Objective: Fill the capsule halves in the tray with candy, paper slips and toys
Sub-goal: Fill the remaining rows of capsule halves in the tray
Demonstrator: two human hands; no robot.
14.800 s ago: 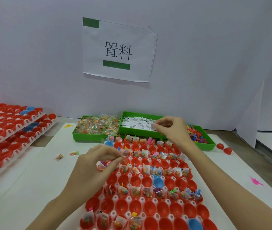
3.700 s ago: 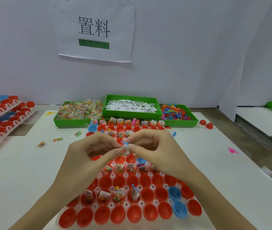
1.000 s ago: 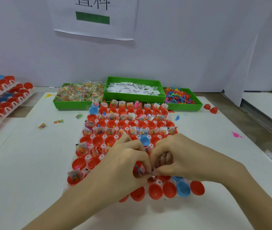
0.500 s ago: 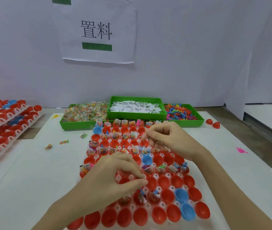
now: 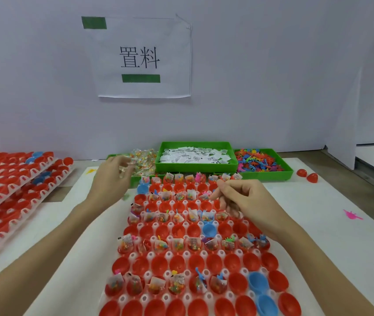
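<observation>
1. White sheeting covers the surface (image 5: 318, 201); a printed sign (image 5: 145, 58) is fixed to the pale wall behind.
2. Grip, left hand (image 5: 110, 179): fingers are spread and relaxed, reaching over the near corner of the candy bin (image 5: 142, 160). Nothing is seen held; the picture is blurred at the fingertips.
3. Grip, right hand (image 5: 247, 201): fingers are loosely curled above the far rows of the capsule tray (image 5: 170, 224). Whether a small item is pinched cannot be told.
4. Pose: both forearms are extended forward, the left angled outward to the bin, the right lying across the tray's right side.
5. Task items: paper slips (image 5: 192, 155) lie in the centre bin, toys (image 5: 259, 161) in the right bin. Filled and bare rows alternate in the tray.
6. Risk, judged: the right forearm passes low over filled halves; a brush could tip out slips or toys.
7. Risk, judged: a hurried pick from the candy bin could drag extra packets onto the surface.
8. Risk, judged: alternating rows invite a half being double-filled or missed.
</observation>
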